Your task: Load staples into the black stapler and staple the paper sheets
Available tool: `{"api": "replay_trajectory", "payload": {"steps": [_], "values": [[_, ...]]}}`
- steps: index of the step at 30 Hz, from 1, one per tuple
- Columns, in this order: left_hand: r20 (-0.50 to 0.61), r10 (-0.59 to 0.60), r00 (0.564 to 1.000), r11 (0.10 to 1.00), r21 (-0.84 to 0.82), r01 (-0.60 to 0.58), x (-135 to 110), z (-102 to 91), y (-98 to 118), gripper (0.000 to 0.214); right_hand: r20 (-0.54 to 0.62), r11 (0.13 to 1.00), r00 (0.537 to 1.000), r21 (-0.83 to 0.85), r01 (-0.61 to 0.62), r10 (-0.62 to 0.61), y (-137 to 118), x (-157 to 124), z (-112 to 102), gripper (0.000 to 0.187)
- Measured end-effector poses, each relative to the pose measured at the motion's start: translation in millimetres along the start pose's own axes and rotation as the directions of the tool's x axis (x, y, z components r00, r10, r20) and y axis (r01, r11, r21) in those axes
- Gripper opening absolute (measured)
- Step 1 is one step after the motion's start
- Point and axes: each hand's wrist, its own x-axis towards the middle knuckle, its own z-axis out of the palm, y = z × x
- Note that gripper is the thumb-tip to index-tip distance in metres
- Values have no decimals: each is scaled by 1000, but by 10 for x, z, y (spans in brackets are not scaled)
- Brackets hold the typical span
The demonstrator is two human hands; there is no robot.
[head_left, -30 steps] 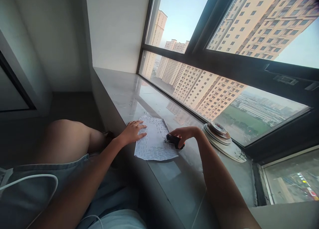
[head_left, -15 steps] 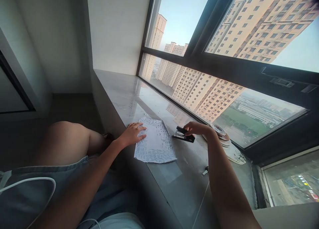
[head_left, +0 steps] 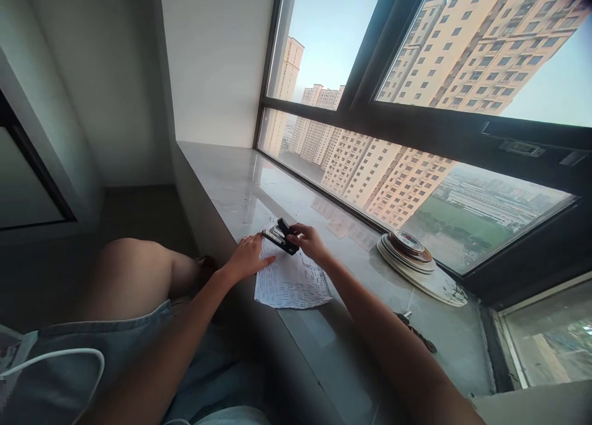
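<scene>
A sheet of paper (head_left: 291,280) covered in handwriting lies on the grey stone windowsill (head_left: 240,178). My left hand (head_left: 247,258) lies flat on the paper's left edge with its fingers stretched out. Over the paper's far left corner, my right hand (head_left: 309,240) grips a black stapler (head_left: 280,236). The stapler's jaws point left, toward my left hand's fingertips.
A stack of decorated plates (head_left: 409,252) sits on the sill to the right, close to the dark-framed window (head_left: 416,126). Small dark items (head_left: 414,329) lie on the sill beside my right forearm. My bare knee (head_left: 132,271) is below the sill's edge at the left.
My right hand has carried the stapler from the right side of the paper, briefly off toward the plates, then across to the paper's far left corner. The left hand stays on the paper.
</scene>
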Motion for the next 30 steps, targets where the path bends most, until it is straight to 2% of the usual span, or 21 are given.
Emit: {"api": "replay_trajectory", "payload": {"steps": [3,7,11,15,21,23,27,30], "values": [[-44,-75,996,995,-65,72,4,1,10,65,-33,996,995,20,92,-92,26,-43,119,36],[-64,-178,982,970,-178,165,18,-29,3,60,-18,984,984,0,179,-179,51,-91,110,36],[-36,-131,991,982,-144,125,25,-62,-2,51,36,973,973,-23,230,-229,98,-117,69,34],[-14,-65,998,989,-132,62,21,-84,5,42,83,967,964,1,254,-253,133,-140,-38,41],[6,-57,998,993,-102,57,17,-100,47,46,171,978,965,100,185,-200,211,-173,-184,44],[7,-38,999,996,-75,38,20,-96,54,41,153,973,975,188,133,-163,277,-166,-189,40],[0,14,1000,999,-36,-14,17,-91,55,32,82,936,997,349,-41,13,423,-137,-167,44],[12,28,1000,999,-20,-28,9,-101,62,29,89,929,996,366,-47,16,486,-119,-145,45]]}}
